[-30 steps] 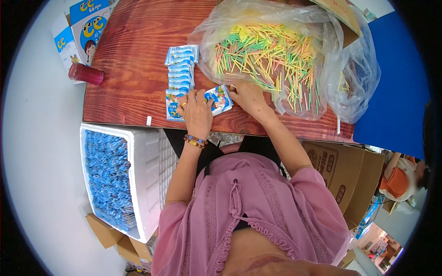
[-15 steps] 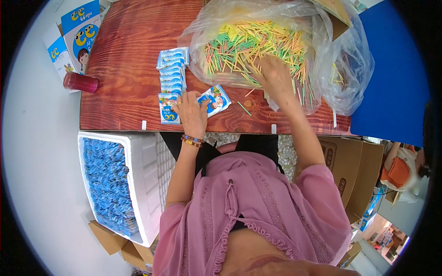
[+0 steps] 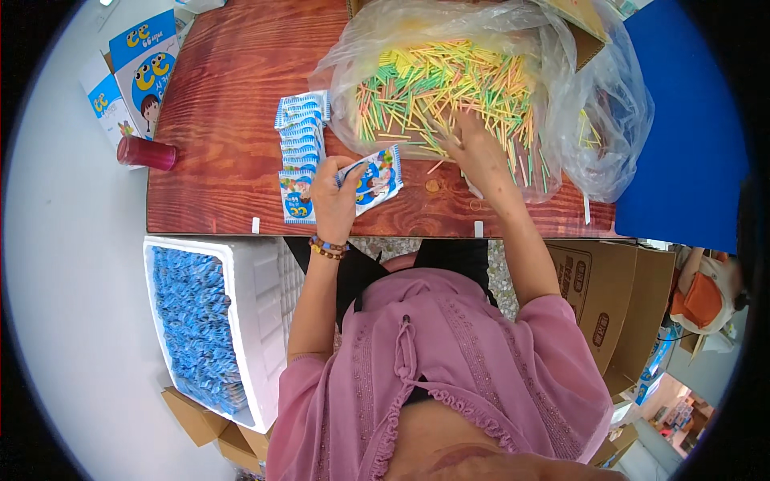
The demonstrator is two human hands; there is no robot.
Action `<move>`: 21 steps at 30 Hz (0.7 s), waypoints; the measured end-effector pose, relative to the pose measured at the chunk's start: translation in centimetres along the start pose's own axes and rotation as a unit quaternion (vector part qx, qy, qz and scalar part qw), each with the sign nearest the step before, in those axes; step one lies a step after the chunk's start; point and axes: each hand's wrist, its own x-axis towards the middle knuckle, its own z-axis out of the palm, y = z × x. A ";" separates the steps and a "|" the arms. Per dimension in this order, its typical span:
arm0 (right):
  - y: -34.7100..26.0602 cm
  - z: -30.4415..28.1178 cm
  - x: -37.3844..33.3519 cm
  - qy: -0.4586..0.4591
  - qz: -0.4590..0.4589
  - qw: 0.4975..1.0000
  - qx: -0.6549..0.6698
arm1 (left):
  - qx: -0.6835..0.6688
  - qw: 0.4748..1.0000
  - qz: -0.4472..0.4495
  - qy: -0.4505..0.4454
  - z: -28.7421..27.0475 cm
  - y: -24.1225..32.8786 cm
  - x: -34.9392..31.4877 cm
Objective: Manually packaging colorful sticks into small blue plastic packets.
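Between the thumb and fingers of my left hand (image 3: pixel 334 199) is a blue-and-white snack packet (image 3: pixel 383 178), raised at a slant off the table. Just left of that hand lies an overlapping row of similar packets (image 3: pixel 298 184), flat on the wood. My right hand (image 3: pixel 485 156) reaches into the near side of a heap of thin coloured sticks (image 3: pixel 449 76), yellow, green and pink. Its fingers are bent around some sticks there; the fingertips are partly hidden. The heap lies on a spread clear plastic bag (image 3: pixel 341 96).
A red-brown wooden table (image 3: pixel 233 120) bears a dark red cup (image 3: pixel 147 152) at its left edge. Printed cartons (image 3: pixel 148 80) stand beyond it. Below left is a white foam box (image 3: pixel 261 305) full of blue packets. Cardboard boxes (image 3: pixel 597 297) stand below right, near a blue panel (image 3: pixel 682 120).
My left hand has closed on the loose packet and tilted it up. The loose green stick near the table's front no longer shows. My right hand stays at the heap. The view has shifted slightly.
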 end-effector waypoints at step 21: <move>-2.7 4.6 -1.3 -0.125 0.022 0.877 0.463 | -0.401 0.884 -0.239 -0.003 2.7 1.0 -0.8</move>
